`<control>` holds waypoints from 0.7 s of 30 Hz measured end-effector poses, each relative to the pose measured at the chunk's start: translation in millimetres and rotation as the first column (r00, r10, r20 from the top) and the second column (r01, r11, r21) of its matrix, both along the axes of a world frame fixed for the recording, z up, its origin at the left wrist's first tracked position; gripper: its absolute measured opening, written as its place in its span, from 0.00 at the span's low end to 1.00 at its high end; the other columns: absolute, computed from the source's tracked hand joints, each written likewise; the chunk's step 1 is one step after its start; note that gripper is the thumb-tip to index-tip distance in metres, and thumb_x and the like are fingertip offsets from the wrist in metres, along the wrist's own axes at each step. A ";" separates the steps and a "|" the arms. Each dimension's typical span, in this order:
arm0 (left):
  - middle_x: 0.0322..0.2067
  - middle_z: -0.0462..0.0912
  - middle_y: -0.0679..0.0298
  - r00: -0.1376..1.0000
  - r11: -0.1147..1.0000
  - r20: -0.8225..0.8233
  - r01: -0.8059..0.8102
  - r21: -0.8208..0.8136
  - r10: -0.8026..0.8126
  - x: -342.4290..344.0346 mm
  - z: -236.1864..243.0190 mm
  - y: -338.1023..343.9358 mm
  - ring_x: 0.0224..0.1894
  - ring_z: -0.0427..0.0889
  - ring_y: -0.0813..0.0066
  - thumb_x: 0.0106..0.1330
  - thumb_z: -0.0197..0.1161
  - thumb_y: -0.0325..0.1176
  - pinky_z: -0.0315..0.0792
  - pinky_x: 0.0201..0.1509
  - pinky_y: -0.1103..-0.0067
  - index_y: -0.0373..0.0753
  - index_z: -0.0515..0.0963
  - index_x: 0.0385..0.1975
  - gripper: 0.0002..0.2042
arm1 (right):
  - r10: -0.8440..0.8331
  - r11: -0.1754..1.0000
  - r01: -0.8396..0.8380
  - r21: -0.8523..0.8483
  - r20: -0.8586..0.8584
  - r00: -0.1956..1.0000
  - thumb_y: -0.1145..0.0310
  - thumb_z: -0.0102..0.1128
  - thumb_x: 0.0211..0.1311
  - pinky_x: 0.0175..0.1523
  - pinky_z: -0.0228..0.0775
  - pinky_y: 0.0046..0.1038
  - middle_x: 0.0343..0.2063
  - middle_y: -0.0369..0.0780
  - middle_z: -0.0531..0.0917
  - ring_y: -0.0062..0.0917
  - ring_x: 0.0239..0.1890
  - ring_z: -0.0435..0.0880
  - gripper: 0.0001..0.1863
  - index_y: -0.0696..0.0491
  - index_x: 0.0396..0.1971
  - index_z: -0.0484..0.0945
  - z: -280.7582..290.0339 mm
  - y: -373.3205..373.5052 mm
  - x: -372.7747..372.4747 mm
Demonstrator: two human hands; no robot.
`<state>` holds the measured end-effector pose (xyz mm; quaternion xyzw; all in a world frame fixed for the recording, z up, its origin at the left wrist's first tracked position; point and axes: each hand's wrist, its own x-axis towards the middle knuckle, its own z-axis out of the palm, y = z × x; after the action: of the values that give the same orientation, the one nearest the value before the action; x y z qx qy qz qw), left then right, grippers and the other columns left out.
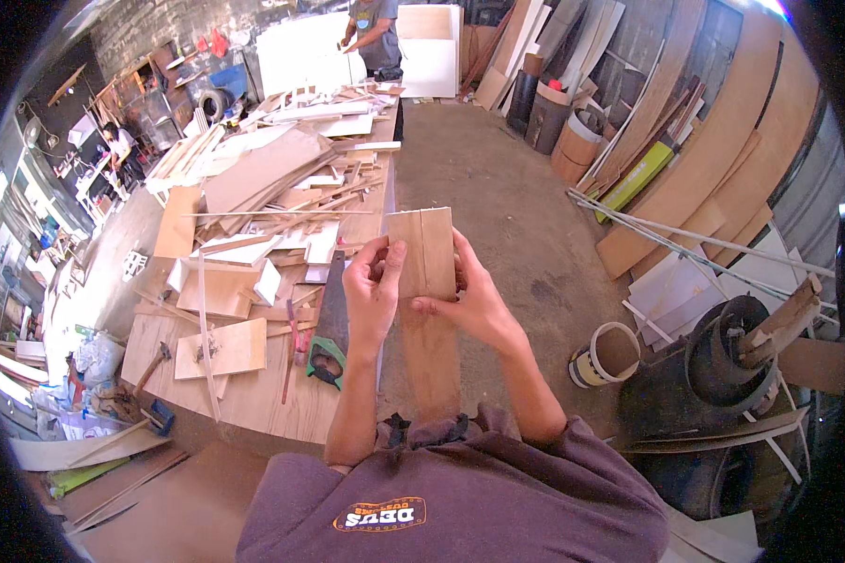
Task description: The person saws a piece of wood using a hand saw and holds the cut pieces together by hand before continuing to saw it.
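Observation:
A short pale wooden piece [423, 251], marked by a lengthwise line, is held upright between my two hands. My left hand [374, 286] grips its left side, thumb on its face. My right hand [469, 305] grips the right side, thumb near the lower edge. A longer wooden plank [427, 366] extends below it toward my body. Just left of my left wrist, a handsaw with a green handle [327, 359] lies on the worktable's edge.
The worktable [136, 361] carries heaped offcuts [272, 183] and a hammer [150, 371]. Boards lean along the right wall [704, 159]. A bucket [604, 357] and dark drums [685, 385] stand at right. A co-worker [374, 38] works at the back, another person [117, 155] far left.

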<state>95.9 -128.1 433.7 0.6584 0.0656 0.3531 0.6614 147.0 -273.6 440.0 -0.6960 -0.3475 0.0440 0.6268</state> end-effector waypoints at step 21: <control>0.38 0.84 0.65 0.991 0.998 -0.116 0.063 -0.007 -0.064 18.5 -25.2 -14.3 0.39 0.78 0.83 0.71 0.59 0.36 0.70 0.46 0.84 0.31 0.80 0.44 0.13 | -0.333 0.933 0.359 -0.028 0.311 0.890 0.65 0.62 0.65 0.42 0.69 0.21 0.32 0.31 0.79 0.15 0.35 0.76 0.21 0.52 0.56 0.73 -44.1 -17.8 27.3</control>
<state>114.3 -142.4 408.5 0.6786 0.0837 0.2927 0.6685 174.3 -291.4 395.8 -0.7713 -0.3071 -0.1603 0.5340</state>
